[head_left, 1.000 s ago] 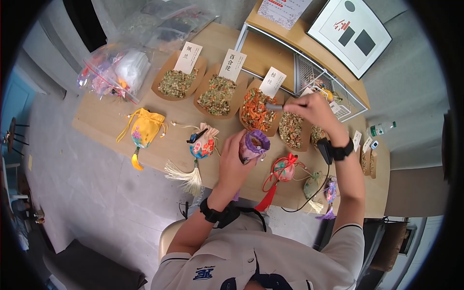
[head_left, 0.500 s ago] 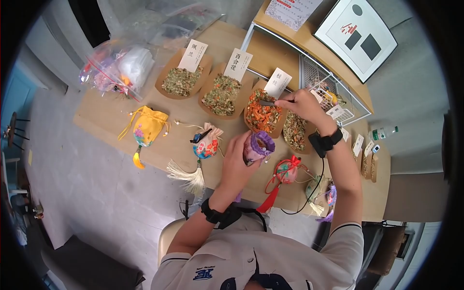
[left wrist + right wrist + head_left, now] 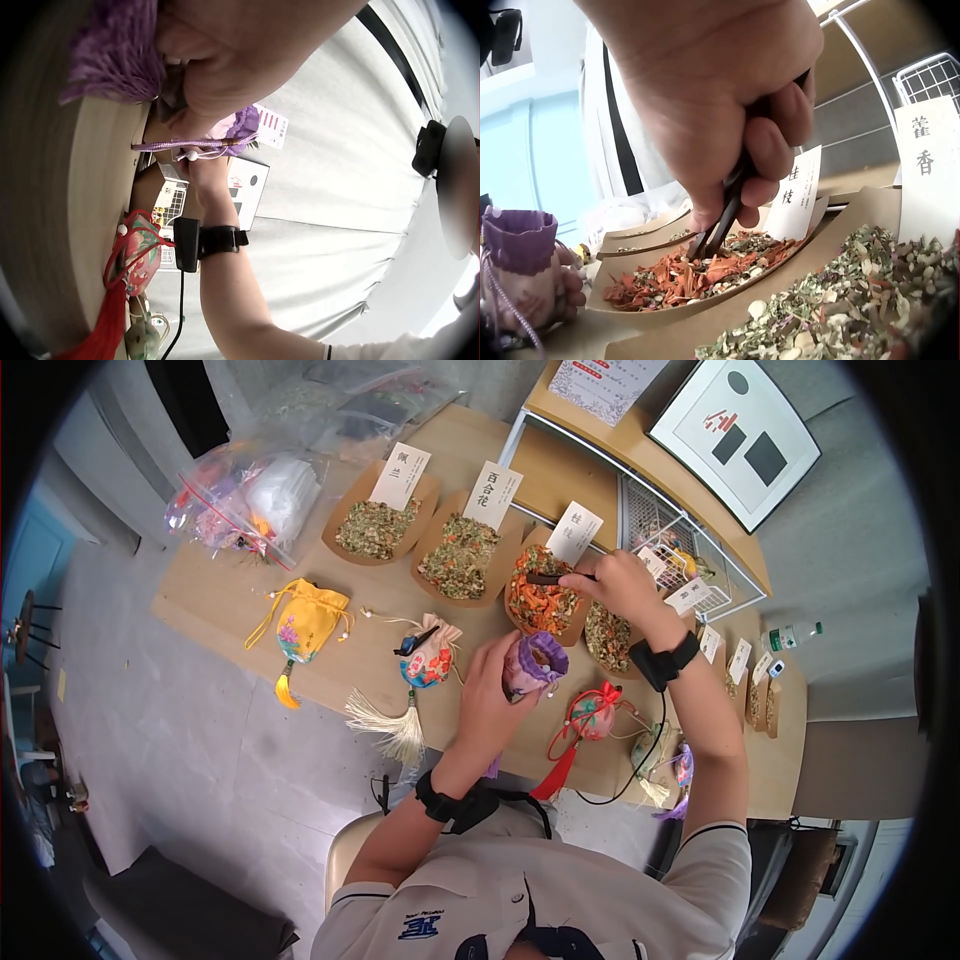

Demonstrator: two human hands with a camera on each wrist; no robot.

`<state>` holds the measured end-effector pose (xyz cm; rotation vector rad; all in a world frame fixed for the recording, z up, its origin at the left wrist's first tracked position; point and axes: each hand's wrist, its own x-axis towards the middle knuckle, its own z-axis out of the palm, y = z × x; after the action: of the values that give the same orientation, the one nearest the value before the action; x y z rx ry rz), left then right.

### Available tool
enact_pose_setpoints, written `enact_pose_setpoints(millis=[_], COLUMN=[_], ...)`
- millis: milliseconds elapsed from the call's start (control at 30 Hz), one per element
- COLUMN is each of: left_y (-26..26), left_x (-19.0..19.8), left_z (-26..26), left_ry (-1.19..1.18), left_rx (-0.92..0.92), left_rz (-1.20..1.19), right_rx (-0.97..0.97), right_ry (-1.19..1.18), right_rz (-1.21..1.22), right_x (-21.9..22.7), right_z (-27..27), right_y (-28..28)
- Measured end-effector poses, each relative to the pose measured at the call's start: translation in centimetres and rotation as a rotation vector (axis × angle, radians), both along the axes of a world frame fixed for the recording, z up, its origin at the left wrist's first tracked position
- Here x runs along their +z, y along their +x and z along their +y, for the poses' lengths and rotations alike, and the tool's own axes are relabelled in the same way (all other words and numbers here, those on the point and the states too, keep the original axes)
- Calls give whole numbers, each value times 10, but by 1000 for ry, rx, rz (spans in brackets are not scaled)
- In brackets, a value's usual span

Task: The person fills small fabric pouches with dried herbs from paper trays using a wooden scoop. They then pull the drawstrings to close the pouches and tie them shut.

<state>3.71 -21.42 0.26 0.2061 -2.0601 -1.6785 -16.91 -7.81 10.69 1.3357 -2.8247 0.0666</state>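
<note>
My left hand (image 3: 488,695) grips a purple drawstring pouch (image 3: 532,672) and keeps its gathered mouth facing up. Just beyond it, my right hand (image 3: 625,592) pinches dark tongs (image 3: 729,206) between thumb and curled fingers. The tong tips touch a heap of orange shreds and dried herbs (image 3: 671,279) in a brown paper tray (image 3: 619,321). Behind that heap stands a white label card (image 3: 575,532). In the left wrist view the pouch's purple cord (image 3: 187,144) and tassel (image 3: 120,56) hang beside the left hand, and the tong tips are hidden.
Several more herb trays stand in a row, such as a green-brown one (image 3: 455,600). A yellow pouch (image 3: 310,622), a floral pouch (image 3: 428,660) and a red-tasselled pouch (image 3: 595,715) lie along the near side. Plastic bags (image 3: 245,510) sit at left, a wooden shelf (image 3: 680,475) behind.
My right hand has brought the tongs from the tray's right side leftward, tips into the orange heap. The pouch in my left hand stays almost in place; the head view shifts slightly.
</note>
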Motion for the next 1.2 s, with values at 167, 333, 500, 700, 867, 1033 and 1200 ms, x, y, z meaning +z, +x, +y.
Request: enact_pose_setpoints(millis=[167, 333, 500, 700, 867, 1033, 1200], left_y=[0, 0, 0, -1, 1, 1, 2], left_x=[-1, -3, 1, -3, 1, 2, 1], left_z=[0, 1, 0, 1, -1, -1, -2], left_ry=[1, 1, 20, 46, 59, 34, 31], left_rx=[-2, 2, 9, 27, 18, 26, 19], left_rz=[5, 24, 8, 28, 21, 48, 10], right_rx=[-23, -88, -121, 65, 242, 294, 251], right_ry=[-10, -112, -223, -324, -52, 108, 1], right_rz=[9, -22, -77, -176, 25, 171, 102], right_x=[-5, -3, 11, 41, 45, 41, 56], right_z=[3, 8, 21, 28, 20, 6, 11], right_y=[0, 8, 16, 63, 83, 95, 86])
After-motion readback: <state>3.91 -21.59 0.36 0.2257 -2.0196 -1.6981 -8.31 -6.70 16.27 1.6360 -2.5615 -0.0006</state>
